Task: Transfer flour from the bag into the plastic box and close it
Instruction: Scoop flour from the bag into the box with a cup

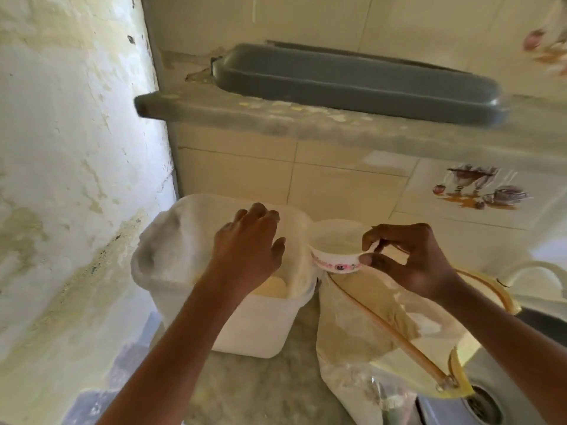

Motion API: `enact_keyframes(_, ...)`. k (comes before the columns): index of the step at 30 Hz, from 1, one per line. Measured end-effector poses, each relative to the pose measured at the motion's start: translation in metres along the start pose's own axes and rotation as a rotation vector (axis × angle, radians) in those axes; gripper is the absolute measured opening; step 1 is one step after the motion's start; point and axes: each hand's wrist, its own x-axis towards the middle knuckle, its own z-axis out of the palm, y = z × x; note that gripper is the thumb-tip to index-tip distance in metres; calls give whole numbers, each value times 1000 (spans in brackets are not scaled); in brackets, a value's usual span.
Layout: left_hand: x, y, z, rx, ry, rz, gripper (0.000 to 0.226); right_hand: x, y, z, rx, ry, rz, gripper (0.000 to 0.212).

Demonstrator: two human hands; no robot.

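White plastic box [254, 326] at counter's left end against the wall, flour inside. Left hand [248, 243] rests over its opening, fingers relaxed. Right hand [411, 259] pinches a small cup [334, 262] beside the box, above the flour bag [362, 332].

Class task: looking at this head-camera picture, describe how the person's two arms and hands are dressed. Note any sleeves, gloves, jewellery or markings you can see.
Both forearms are bare from the bottom edge of the picture to the wrist: no sleeves show. The left hand and the right hand wear no gloves. No watch, bracelet or ring is visible on either wrist or on the fingers. No markings can be made out.
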Motion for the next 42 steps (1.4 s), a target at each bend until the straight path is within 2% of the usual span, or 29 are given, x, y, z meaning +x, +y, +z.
enact_keyframes(4,5,41,20,-51,-18,122,39,-31,15,-37,-117,-9,-1,26)
enact_keyframes(8,7,64,38,-156,-102,194,38,-58,34,-59,-161,-148,19,30)
enact_keyframes(10,7,66,45,-146,-155,196,40,-65,40,-61,-197,-266,67,36)
enact_keyframes(15,9,67,46,-142,-190,136,50,-75,58,-49,-358,-682,335,38)
enact_keyframes(17,9,66,46,-162,-202,118,58,-75,66,-37,-346,-774,430,27)
enact_keyframes(20,8,67,47,-193,-233,80,67,-66,70,-19,-407,-879,475,12)
enact_keyframes(30,6,64,48,-229,-267,13,74,-42,82,46,-936,-1052,174,29)
enact_keyframes(32,7,65,47,-228,-268,12,74,-41,85,53,-941,-1090,157,36)
enact_keyframes(37,8,67,46,-222,-281,7,74,-45,102,66,-877,-1122,-3,26)
enact_keyframes(42,9,67,46,-227,-277,12,74,-50,102,73,-749,-1083,-56,21)
